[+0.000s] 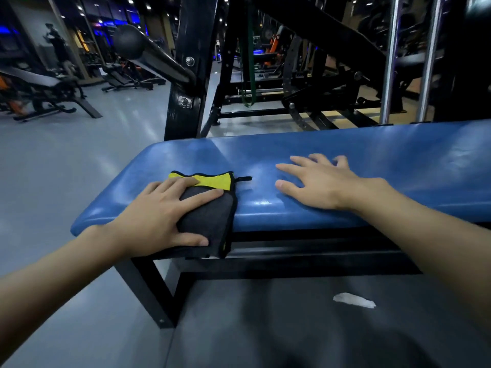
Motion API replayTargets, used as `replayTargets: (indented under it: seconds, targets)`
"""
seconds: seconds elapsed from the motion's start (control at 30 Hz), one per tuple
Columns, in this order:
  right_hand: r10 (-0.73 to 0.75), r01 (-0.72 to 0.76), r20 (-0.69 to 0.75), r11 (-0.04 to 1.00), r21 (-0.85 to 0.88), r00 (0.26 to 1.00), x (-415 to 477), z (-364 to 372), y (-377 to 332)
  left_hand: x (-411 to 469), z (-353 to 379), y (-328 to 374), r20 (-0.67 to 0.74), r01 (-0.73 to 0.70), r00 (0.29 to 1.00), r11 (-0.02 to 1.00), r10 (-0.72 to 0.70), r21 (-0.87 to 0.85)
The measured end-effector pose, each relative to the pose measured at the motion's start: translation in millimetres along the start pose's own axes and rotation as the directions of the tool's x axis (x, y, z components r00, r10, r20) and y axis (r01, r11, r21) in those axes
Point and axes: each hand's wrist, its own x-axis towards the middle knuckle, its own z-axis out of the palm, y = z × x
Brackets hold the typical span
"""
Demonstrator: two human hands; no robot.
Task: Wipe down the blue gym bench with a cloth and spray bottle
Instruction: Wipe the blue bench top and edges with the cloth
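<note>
Floor [66, 160]: pale grey, glossy, catching the ceiling lights.
Machine frame [186, 75]: black steel upright, bolted, dead ahead.
Knob [129, 41]: round black ball on a slanted arm, just left of that upright.
Band [248, 75]: green loop hanging inside the frame.
Poles [390, 62]: two chrome rods, upper right.
Incline benches [39, 83]: far left, black.
Mat [265, 328]: dark, carrying a white smear [353, 300].

Your bare forearms reach in from the near left and near right. Your left hand [162, 216] lies palm down on the cloth [210, 219], pressing it with straight, slightly spread fingers that point far and right. Its thumb stretches along the cloth's near edge. Your right hand [318, 181] sits to the right, apart from the cloth, palm down. Its fingers splay out toward the left and rest on the blue tabletop [411, 155].
</note>
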Motion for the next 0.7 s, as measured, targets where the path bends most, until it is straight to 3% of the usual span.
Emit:
replayTargets:
  seconds: [0.1,0.33,0.5,0.7]
  targets:
    - [0.04,-0.043,0.081,0.999,0.032,0.996,2.1,9.9,22.6,10.3,0.7,9.6,-0.024,-0.011,1.0,0.999,0.012,0.042]
    - [-0.027,0.022,0.06,0.997,0.075,0.998,3.1,12.0,28.1,61.9,2.1,75.5,-0.035,-0.048,0.998,0.998,0.049,0.041]
    - [-0.075,0.075,0.034,0.997,-0.006,0.997,-17.1,3.7,80.2,53.6,-7.0,65.2,0.039,-0.026,0.999,0.996,0.03,-0.082]
    - [-0.043,0.043,0.049,0.999,0.013,0.998,-33.7,15.3,102.8,58.8,-9.6,80.8,0.065,0.037,0.997,0.999,-0.035,-0.021]
